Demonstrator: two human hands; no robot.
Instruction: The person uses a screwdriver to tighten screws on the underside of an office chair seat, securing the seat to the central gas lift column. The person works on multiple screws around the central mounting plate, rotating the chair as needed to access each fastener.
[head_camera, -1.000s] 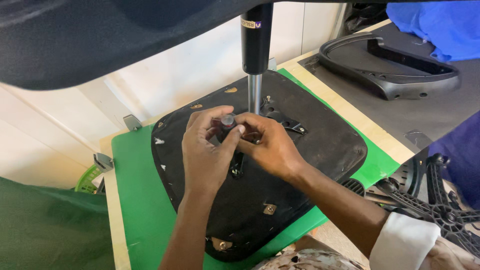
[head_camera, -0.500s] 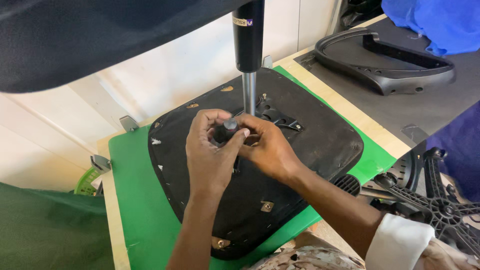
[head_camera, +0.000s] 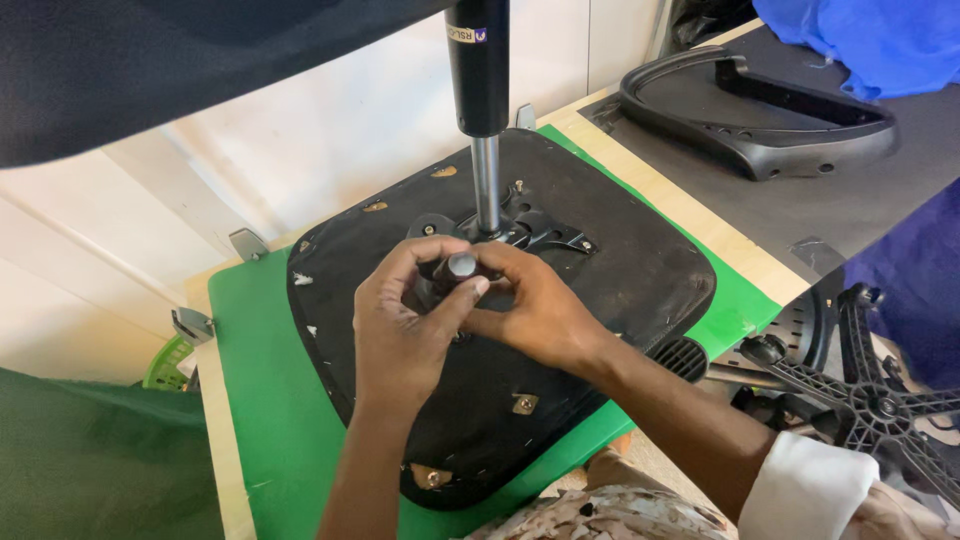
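On black seat underside (head_camera: 600, 290), left hand (head_camera: 400, 335), right hand (head_camera: 535, 310) gripping knob (head_camera: 460, 266)

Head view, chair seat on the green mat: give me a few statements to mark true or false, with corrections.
1. Both hands pinch a small dark knob on the upturned chair seat. True.
2. The seat lies on a red mat. False: the mat is green.
3. A metal gas cylinder stands upright from the seat's mounting plate. True.
4. The left hand rests flat on the mat. False: it is on the knob, opposite the right hand.
5. The black armrest frame lies on the seat. False: it lies apart, on the grey table.
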